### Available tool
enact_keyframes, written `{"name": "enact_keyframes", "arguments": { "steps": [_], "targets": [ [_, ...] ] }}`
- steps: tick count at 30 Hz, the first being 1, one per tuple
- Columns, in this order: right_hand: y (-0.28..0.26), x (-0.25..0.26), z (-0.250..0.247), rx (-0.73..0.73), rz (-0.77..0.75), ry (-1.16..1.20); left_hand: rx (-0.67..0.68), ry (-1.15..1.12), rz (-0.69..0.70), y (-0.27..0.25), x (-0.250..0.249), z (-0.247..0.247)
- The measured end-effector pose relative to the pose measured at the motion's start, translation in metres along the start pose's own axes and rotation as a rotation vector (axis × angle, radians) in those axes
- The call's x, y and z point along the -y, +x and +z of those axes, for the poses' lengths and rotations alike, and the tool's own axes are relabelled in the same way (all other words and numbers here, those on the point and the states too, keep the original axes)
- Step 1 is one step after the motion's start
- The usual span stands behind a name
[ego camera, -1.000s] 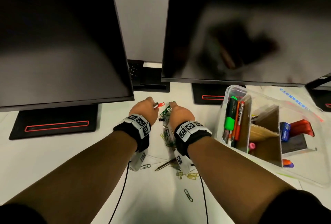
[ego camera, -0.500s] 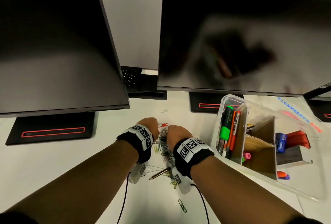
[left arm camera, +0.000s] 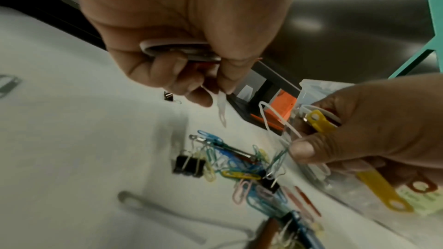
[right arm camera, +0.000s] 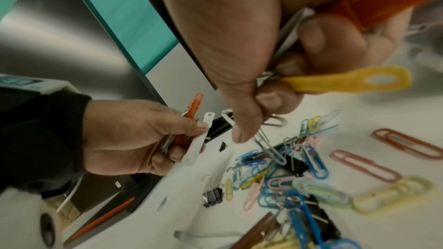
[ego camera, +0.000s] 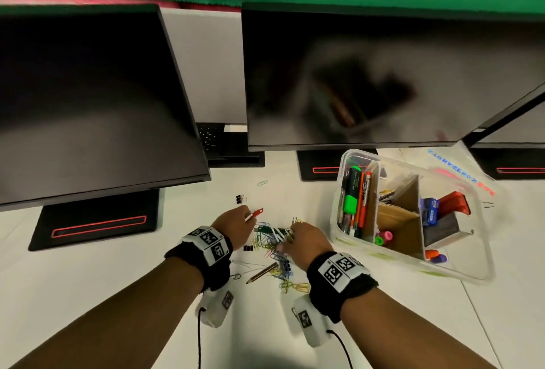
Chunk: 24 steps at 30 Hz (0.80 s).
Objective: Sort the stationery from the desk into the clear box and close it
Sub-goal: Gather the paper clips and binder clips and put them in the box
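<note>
A heap of coloured paper clips (ego camera: 272,246) and small black binder clips lies on the white desk between my hands. My left hand (ego camera: 249,218) grips a white fastener strip (left arm camera: 221,109) and a red one (ego camera: 257,212), just left of the heap. My right hand (ego camera: 290,233) holds a yellow strip (right arm camera: 347,81) and an orange strip (right arm camera: 374,5), and its thumb and finger pinch clips (right arm camera: 268,147) from the heap. The clear box (ego camera: 336,215) stands open to the right, holding pens, a green highlighter and a stapler between cardboard dividers.
A pencil (ego camera: 262,272) lies near my wrists among more clips. A lone binder clip (ego camera: 240,199) and a green paper clip (ego camera: 262,183) lie farther back. Two dark monitors (ego camera: 354,79) overhang the desk on black stands. A clear lid (ego camera: 460,168) lies behind the box.
Both hands have drawn back toward me from near the monitors to the clip heap, still holding the strips. The right hand now pinches clips there. The head view has tilted up.
</note>
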State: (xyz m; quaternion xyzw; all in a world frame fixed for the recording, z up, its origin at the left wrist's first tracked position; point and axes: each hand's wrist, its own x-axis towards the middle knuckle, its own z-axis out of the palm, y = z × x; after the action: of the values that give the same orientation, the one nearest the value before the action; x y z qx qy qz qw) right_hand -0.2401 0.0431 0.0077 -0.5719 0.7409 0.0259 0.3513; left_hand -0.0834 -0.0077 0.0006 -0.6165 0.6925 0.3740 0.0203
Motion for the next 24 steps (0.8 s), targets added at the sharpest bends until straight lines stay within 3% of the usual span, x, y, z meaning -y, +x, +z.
{"name": "enact_keyframes", "arguments": {
  "steps": [7,13,19,24],
  "targets": [
    [-0.029,0.009,-0.02,-0.178,-0.149,0.199,-0.147,-0.299,0.101,-0.021,-0.042,-0.02],
    [-0.034,-0.007,-0.059,-0.207,-0.214,0.579,-0.201,-0.419,0.183,-0.025,-0.087,-0.024],
    [-0.044,-0.034,-0.101,0.003,-0.166,1.056,-0.059,-0.424,0.187,-0.04,-0.118,-0.015],
    [-0.045,-0.046,-0.112,0.086,-0.14,1.106,-0.005,-0.463,0.15,-0.049,-0.136,-0.009]
  ]
}}
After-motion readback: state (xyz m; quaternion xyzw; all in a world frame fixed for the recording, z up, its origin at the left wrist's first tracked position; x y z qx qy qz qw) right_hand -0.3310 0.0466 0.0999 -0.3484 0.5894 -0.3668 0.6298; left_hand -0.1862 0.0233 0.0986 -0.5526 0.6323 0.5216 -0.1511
